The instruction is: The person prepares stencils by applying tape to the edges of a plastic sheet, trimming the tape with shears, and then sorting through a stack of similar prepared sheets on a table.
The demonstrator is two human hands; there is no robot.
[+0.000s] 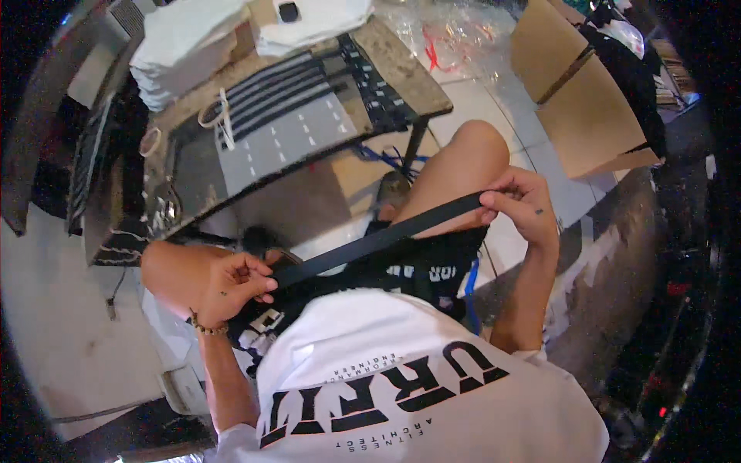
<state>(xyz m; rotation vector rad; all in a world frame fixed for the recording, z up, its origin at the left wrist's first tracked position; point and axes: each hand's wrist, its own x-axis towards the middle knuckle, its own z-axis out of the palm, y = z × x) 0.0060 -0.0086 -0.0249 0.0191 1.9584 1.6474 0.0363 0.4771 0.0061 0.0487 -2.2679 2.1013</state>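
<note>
strip (370, 243) runs diagonally through mid-frame, above the shorts (432, 282). hands well apart: left hand (234, 287), left of centre, pinching one end; right hand (523, 202), right of centre, pinching the other. looks nearly straight. i'd keep the pull even, face untwisted, pinch near the tips, don't overstretch.

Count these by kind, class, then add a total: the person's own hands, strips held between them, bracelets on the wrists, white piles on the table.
Left hand and right hand: 2
Black strip: 1
Bracelet: 1
Left white pile and right white pile: 2
Total: 6
</note>
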